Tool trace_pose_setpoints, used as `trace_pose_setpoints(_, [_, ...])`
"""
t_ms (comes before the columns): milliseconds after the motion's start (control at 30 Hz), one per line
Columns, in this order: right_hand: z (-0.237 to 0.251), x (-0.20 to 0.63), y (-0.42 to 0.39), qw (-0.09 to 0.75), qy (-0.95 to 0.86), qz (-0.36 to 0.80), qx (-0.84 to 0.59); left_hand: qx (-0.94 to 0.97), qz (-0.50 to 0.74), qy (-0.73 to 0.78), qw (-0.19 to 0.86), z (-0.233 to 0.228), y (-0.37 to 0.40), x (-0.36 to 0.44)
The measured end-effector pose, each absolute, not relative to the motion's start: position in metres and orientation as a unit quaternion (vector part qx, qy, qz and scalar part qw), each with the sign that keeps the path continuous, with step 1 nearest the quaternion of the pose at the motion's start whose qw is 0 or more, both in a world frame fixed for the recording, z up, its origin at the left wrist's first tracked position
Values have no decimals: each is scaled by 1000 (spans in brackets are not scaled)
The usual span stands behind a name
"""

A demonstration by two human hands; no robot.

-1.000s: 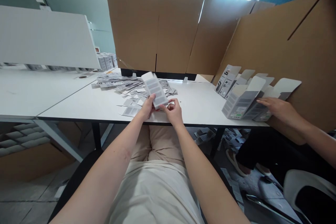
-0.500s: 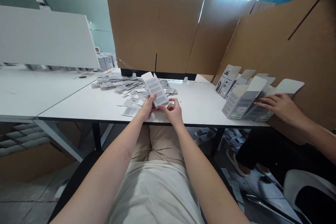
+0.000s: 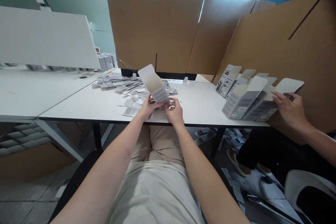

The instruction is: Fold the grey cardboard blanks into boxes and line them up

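Observation:
A small grey-and-white carton (image 3: 156, 87) stands tilted at the near edge of the white table (image 3: 199, 105), its top flap open and pointing up-left. My left hand (image 3: 147, 106) grips its lower left side. My right hand (image 3: 174, 110) pinches its bottom right corner. Just behind the carton lies a heap of flat, unfolded grey cartons (image 3: 123, 85), spread toward the table's far left.
Several erected cartons with open flaps (image 3: 244, 99) lie in a row at the right; another person's hand (image 3: 290, 106) rests on the last one. Tall brown cardboard sheets (image 3: 157, 24) wall the back and right. A second white desk (image 3: 31, 87) adjoins on the left.
The carton in my hands has been squared up, and its top flap has swung open upward. The other person's hand has shifted right along the row of cartons.

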State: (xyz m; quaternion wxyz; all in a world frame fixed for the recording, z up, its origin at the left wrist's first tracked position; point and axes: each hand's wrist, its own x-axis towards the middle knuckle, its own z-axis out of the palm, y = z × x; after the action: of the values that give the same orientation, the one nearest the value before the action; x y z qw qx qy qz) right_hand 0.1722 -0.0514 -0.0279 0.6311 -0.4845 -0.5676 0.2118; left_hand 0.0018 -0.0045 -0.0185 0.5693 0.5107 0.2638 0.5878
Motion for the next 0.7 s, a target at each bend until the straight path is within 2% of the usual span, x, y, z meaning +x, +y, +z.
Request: trace_pose_setpoints(700, [-28, 173, -54, 617, -582, 183, -497, 502, 577, 247, 595, -18, -2, 0])
